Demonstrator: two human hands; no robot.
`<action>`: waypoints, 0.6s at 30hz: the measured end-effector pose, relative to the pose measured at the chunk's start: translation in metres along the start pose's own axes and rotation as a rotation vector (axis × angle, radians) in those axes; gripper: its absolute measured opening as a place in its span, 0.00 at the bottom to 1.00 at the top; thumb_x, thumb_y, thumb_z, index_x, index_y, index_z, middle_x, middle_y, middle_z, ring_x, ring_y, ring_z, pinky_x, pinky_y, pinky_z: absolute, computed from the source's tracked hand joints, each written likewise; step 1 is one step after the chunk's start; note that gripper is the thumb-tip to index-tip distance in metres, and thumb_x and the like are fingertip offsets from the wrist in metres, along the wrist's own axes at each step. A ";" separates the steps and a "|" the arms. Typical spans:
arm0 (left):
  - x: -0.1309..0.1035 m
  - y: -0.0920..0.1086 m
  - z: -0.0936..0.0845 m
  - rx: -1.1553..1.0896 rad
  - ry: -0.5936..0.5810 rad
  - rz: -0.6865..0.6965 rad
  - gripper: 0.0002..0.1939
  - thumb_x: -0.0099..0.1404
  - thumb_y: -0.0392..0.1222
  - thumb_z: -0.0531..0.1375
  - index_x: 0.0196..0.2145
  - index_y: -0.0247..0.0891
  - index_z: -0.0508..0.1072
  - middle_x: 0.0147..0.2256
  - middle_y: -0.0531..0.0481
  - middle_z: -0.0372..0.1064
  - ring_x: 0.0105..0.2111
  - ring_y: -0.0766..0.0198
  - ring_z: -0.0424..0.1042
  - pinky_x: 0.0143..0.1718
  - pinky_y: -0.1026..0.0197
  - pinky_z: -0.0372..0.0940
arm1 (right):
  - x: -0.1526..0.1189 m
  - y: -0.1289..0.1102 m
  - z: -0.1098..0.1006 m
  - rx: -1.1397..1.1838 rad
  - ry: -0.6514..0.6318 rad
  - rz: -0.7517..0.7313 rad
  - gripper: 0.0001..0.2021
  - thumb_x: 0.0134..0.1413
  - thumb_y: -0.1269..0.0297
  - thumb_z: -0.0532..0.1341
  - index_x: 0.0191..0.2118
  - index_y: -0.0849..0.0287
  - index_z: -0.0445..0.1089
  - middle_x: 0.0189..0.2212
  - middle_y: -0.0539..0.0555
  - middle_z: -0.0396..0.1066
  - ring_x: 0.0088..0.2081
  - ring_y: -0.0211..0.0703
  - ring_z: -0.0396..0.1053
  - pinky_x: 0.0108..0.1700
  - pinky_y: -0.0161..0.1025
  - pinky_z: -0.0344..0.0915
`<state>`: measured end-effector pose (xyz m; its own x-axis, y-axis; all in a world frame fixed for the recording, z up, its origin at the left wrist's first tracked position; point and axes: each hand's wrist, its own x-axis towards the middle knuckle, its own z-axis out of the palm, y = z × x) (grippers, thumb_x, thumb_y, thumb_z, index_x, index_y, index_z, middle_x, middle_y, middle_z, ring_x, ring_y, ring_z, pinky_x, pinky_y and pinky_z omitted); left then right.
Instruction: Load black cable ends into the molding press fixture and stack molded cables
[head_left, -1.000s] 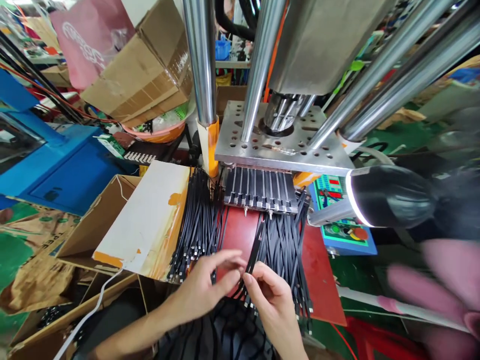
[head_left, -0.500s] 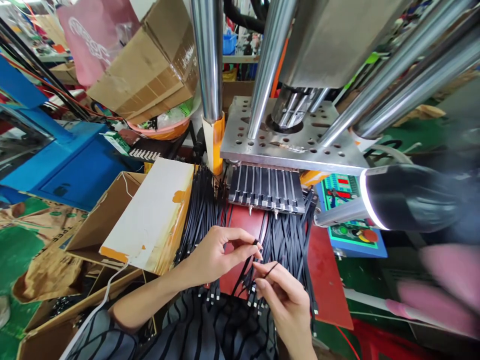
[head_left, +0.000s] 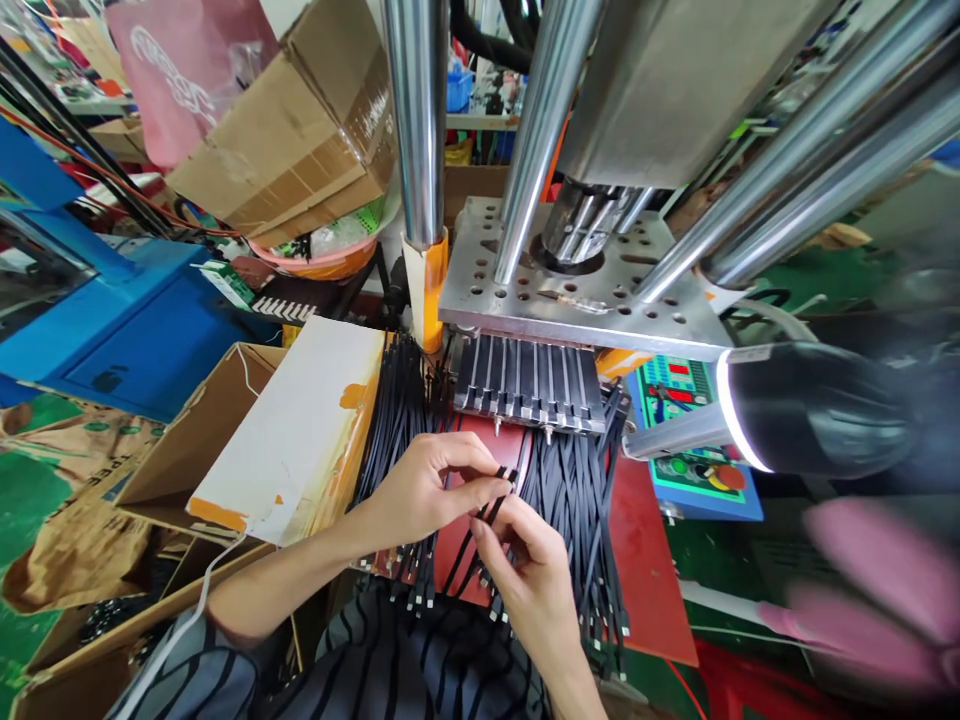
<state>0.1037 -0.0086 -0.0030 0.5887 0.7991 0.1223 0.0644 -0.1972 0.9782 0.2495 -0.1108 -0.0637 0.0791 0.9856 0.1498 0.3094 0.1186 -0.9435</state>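
With twelve o'clock at the top of the view, both hands meet over the desk [head_left: 649,575], just short of the mold [head_left: 529,385]. The left hand [head_left: 427,495] comes in from eight o'clock, its grip pinched, thumb against finger, on the upper ends of the held cables [head_left: 493,508]; the right hand [head_left: 536,565] comes up from five o'clock, its grip closed on them a little lower, thumb and forefinger curled in. The held cables are thus between the two sets of fingertips, their visible stretch slanting from about seven o'clock up to one; how many strands there are, the fingers hide. From this shared grip the mold lies near half past twelve, apart from the fingertips, and its slots run roughly from half past eleven to half past five, so the long axis of the held cables is turned somewhat clockwise of them. The left hand's fingertips are the nearer to the mold, the right's sitting below. One loose bundle [head_left: 581,515] spreads at three o'clock, just beside the right hand; another bundle [head_left: 401,400] lies at ten o'clock, beyond the left hand, alongside the white box [head_left: 300,430]
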 end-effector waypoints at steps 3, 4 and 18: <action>0.018 -0.013 -0.012 0.062 0.101 0.043 0.11 0.70 0.45 0.65 0.33 0.34 0.79 0.32 0.51 0.73 0.32 0.66 0.71 0.36 0.64 0.65 | -0.016 0.015 0.008 0.038 -0.222 0.156 0.16 0.68 0.59 0.59 0.27 0.56 0.61 0.25 0.47 0.61 0.27 0.36 0.60 0.29 0.33 0.56; 0.028 -0.021 -0.017 0.091 0.145 0.078 0.10 0.70 0.44 0.65 0.33 0.35 0.79 0.33 0.50 0.74 0.34 0.65 0.72 0.38 0.63 0.66 | -0.019 0.018 0.006 0.061 -0.329 0.214 0.16 0.69 0.58 0.58 0.28 0.57 0.63 0.26 0.47 0.63 0.27 0.36 0.62 0.29 0.33 0.57; 0.106 -0.109 -0.055 0.483 0.418 0.395 0.15 0.74 0.38 0.57 0.56 0.36 0.71 0.55 0.38 0.74 0.58 0.56 0.74 0.59 0.52 0.70 | 0.205 0.010 -0.045 -0.209 -0.303 -0.013 0.24 0.59 0.41 0.62 0.24 0.57 0.66 0.18 0.45 0.62 0.23 0.37 0.59 0.28 0.36 0.55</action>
<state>0.1148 0.1294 -0.0877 0.2920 0.7476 0.5965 0.3151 -0.6641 0.6781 0.3115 0.0874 -0.0294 -0.2005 0.9790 0.0375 0.4977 0.1348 -0.8568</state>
